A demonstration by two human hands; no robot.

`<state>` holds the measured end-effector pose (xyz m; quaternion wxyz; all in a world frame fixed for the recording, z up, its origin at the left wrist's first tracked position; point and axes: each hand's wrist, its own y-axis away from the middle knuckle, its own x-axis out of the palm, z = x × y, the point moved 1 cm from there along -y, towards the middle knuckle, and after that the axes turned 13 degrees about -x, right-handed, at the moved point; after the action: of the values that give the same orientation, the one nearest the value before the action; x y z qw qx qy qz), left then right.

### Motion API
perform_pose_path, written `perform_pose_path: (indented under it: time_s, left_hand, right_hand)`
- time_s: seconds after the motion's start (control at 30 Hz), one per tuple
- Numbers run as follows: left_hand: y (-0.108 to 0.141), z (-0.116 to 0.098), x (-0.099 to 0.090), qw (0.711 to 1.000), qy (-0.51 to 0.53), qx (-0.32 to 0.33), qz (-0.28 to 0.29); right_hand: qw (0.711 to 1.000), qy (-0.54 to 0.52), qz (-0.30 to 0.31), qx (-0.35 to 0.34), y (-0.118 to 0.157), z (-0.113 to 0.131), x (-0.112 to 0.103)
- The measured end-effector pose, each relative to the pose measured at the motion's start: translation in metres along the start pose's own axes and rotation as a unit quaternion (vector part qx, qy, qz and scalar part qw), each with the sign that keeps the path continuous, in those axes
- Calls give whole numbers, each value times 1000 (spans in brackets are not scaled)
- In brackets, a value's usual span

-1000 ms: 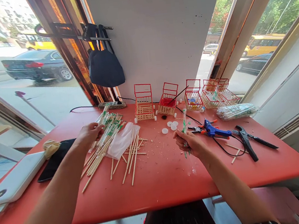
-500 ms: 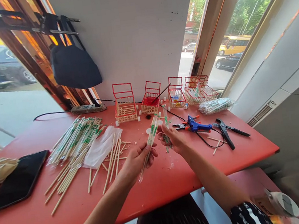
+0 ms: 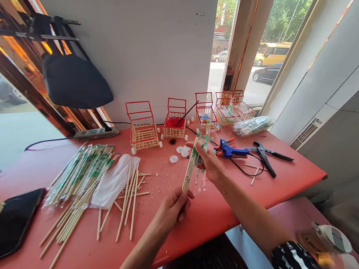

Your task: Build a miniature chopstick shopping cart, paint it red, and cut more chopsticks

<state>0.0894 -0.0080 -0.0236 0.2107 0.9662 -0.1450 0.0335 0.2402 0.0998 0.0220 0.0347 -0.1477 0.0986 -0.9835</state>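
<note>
My left hand (image 3: 178,204) is closed on the lower end of a pair of wrapped chopsticks (image 3: 190,170), which slants up toward my right hand. My right hand (image 3: 206,159) grips the upper part of the wrapper and holds crumpled clear wrappers with green print (image 3: 206,136). Left of my hands, bare wooden sticks (image 3: 134,202) lie beside a white plastic bag (image 3: 115,182). A big pile of wrapped chopsticks (image 3: 83,169) is farther left. Several small white discs (image 3: 174,159) lie just beyond my hands.
Small stick carts with red frames (image 3: 142,132) line the back of the red table (image 3: 241,201). A blue glue gun (image 3: 232,149) and black-handled cutters (image 3: 265,160) lie at the right. A black tablet (image 3: 15,222) is at the left, a power strip (image 3: 95,133) at the back.
My left hand has moved down and nearer, toward the chopsticks' lower end. My right hand now grips their upper part with the wrappers. The view has shifted slightly right.
</note>
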Motion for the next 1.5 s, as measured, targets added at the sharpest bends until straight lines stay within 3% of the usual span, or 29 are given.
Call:
perform_pose_path:
  time_s: [0.27,0.47,0.6,0.67,0.73,0.83,0.87,1.03,1.27,1.4,1.5]
  left_hand:
    - [-9,1,3,998,60,2,-28]
    - [-9,-15,9,994,104,3,-33]
    - [-7,-19,12,995,92,15,-30]
    - [-7,-21,2,999,39,14,-11]
    - [-8,-28,-16,999,-17,41,-28]
    - [-11,-52,-48,978,13,135,-161]
    - [-12,-61,-55,971,38,156,-175]
    - [-20,-91,-50,980,103,149,-76]
    - [-24,-87,-47,955,193,175,-140]
    - [-21,-102,-66,931,244,195,-189]
    - [-7,-123,-103,907,291,197,-231]
  right_hand:
    - [1000,-4,7,7,6,-6,14]
    - [996,-19,76,33,16,-12,28]
    - [993,-9,117,11,18,-13,29]
    - [990,16,141,4,19,-11,26]
    - [983,43,177,6,20,-7,23]
    - [966,52,251,35,24,1,23]
    - [958,47,280,48,26,3,24]
    - [927,44,361,96,32,4,32]
    - [912,29,386,133,31,-2,33]
    - [897,23,416,149,34,1,35]
    - [870,36,461,172,37,4,30]
